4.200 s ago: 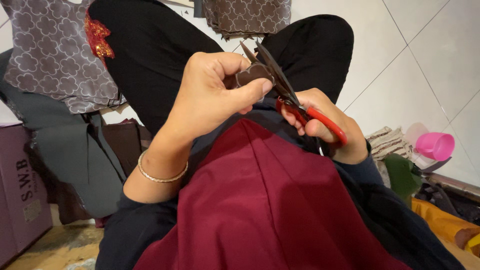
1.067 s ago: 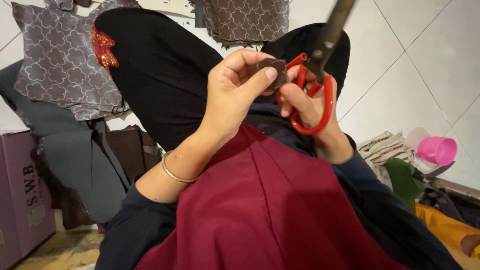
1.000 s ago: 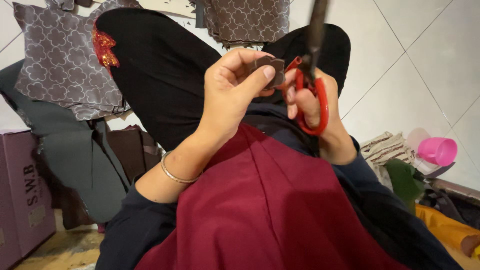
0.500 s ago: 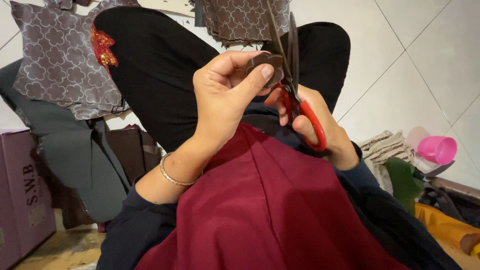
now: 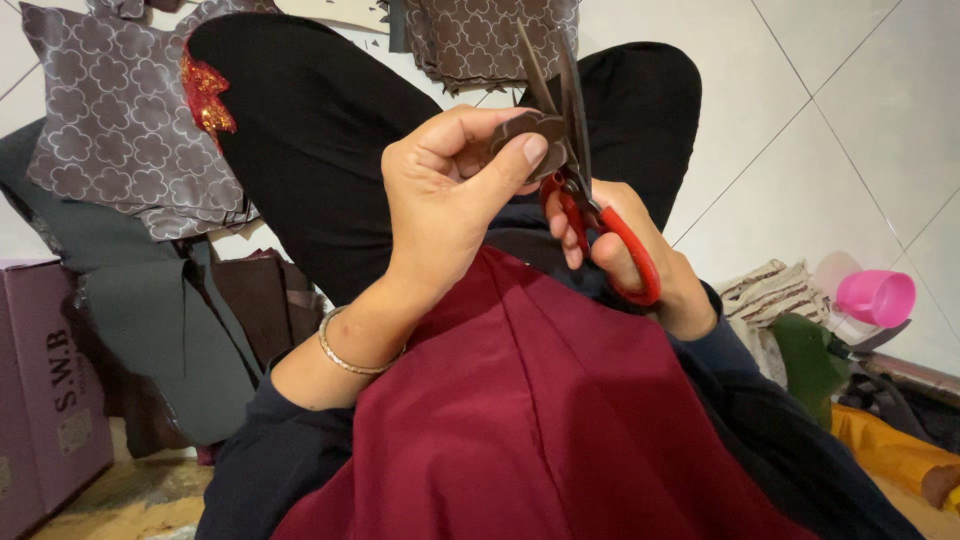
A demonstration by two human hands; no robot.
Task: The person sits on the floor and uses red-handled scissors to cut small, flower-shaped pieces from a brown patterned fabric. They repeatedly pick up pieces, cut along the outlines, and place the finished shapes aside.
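One package is noted: a purple cardboard box (image 5: 45, 390), rectangular, stood on the floor at the far left edge and partly cut off by the frame. Dark lettering and a small pale square label are seen on its facing side. No signs or screens are observed.

Soft, even indoor light, sharp center, slight wide-angle stretch at the edges.
White floor tiles (image 5: 860, 130) bright, no blown glare. Black trousers (image 5: 320, 150) crush to near-flat dark, folds lost. Left hand (image 5: 450, 200) evenly lit, soft shadow under the palm. Scissors (image 5: 580, 170) blades show a mild sheen. Pink cup (image 5: 878, 298) at the right edge slightly soft.
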